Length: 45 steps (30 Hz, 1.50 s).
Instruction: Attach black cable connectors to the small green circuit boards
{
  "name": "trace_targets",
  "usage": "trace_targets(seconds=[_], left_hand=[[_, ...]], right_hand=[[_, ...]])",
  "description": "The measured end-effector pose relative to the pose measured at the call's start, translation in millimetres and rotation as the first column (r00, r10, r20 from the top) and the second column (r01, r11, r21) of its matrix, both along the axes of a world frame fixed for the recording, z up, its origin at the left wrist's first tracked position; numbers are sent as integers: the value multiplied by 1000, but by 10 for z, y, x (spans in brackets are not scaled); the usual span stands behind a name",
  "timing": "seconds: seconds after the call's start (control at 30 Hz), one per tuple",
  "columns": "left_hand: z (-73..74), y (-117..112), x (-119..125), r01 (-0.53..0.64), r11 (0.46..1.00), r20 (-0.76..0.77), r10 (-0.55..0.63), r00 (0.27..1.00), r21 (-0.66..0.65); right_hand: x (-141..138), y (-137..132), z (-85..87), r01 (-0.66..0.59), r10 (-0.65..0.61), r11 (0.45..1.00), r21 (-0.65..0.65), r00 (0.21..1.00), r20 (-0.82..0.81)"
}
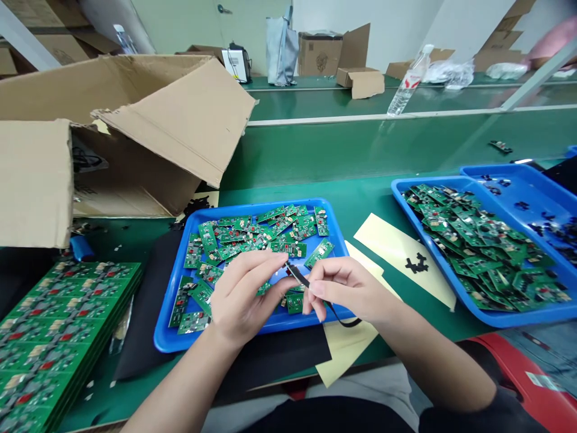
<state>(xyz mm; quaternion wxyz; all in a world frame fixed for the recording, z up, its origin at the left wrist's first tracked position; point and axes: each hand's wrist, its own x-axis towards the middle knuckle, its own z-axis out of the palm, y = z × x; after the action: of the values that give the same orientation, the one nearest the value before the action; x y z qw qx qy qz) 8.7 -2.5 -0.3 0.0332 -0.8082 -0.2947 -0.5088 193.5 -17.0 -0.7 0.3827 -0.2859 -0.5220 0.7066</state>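
Over the near part of a blue tray (164, 300) full of small green circuit boards (238, 237), both my hands meet. My left hand (246, 294) is closed, pinching a small circuit board (291, 270) that is turned nearly edge-on and mostly hidden by the fingers. A thin black strip (345, 323) passes through the pinched fingers of my right hand (342, 285). Its front end lies against the board, and its loose tail curls below the hand. Exactly where strip and board touch is too small to make out.
Stacked uncut board panels (67, 319) stand left, below a large open carton (171, 114). To the right are yellow paper sheets (378, 234) bearing small black pieces (417, 263), a second blue tray (478, 316) heaped with boards, and another tray (509, 198). A water bottle (408, 84) stands behind.
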Motion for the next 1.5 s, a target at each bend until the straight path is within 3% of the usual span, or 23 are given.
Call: trace_targets(seconds=[0.13, 0.33, 0.6, 0.7, 0.77, 0.8, 0.9, 0.97, 1.03, 1.27, 1.43, 1.5], left_hand=[[12, -16, -9, 49, 999, -22, -50, 999, -21], [-4, -52, -8, 138, 985, -40, -143, 989, -106], [-32, -72, 14, 161, 982, -61, -167, 984, -95], [-24, -77, 25, 181, 979, -60, -188, 980, -98], [-15, -78, 36, 197, 974, -56, -205, 977, -114], [-11, -78, 41, 203, 970, -55, -212, 976, -133], [-8, -73, 52, 216, 955, -11, -223, 975, -205], [-19, -68, 54, 245, 938, 47, -241, 969, -247], [-41, -63, 55, 294, 912, 114, -272, 955, -287], [-103, -67, 51, 439, 780, 343, -304, 889, -446], [-82, -72, 68, 531, 648, 518, -237, 822, -547], [-85, -65, 81, 540, 630, 550, -207, 809, -557]], right_hand=[[-4, 26, -3, -18, 19, 998, -67, 1000, 15], [-13, 41, -4, 5, 0, 999, -51, 995, 103], [12, 32, 23, 106, -118, 993, 60, 964, 239], [33, 15, 18, 153, -192, 975, 162, 944, 267], [38, 5, 10, 198, -297, 923, 328, 912, 283], [37, 2, 6, 216, -360, 871, 442, 891, 275], [32, 4, -3, 219, -523, 632, 744, 829, 200], [32, 13, -6, 195, -581, 505, 841, 797, 164], [37, 25, -6, 172, -607, 439, 882, 780, 150], [46, 54, 7, 162, -681, 293, 942, 727, 87], [33, 48, -3, 155, -683, 308, 939, 722, 105], [22, 38, -3, 163, -676, 321, 933, 729, 106]])
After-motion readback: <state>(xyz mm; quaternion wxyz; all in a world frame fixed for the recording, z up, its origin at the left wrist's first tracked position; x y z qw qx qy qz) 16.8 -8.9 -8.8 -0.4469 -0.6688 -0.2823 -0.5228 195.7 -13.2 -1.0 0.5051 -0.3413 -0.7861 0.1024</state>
